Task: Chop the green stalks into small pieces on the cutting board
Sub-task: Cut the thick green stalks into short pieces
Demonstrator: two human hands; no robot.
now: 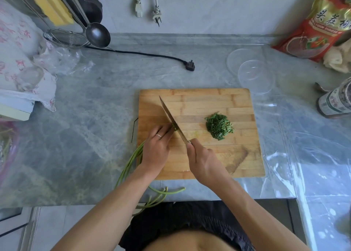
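Far left: a white plastic bag with pink print (17, 57) lies on your grey marble counter (91, 118), well apart from the board.
Back left: a steel ladle (97, 34) and a wire skimmer (66, 39) rest by the wall, and a black power plug (190, 65) lies on the counter behind the board.
Long green stalks (131, 161): they run from the counter's front edge up under your left hand, their tips on the board at the blade.
Left hand (156, 148): fingers curled down, pressing the stalk ends to the rectangular bamboo cutting board (209, 102), knuckles against the flat of the knife.
Long steel kitchen knife (171, 118): tip points away and left, edge down on the stalk tips, between your two hands.
Right hand (204, 160): wrapped tight round the knife handle.
Heap of chopped green pieces (219, 126): on the board, right of the blade, clear of both hands.
Right: two clear round plastic lids (252, 70), a red-and-gold printed packet (322, 23).
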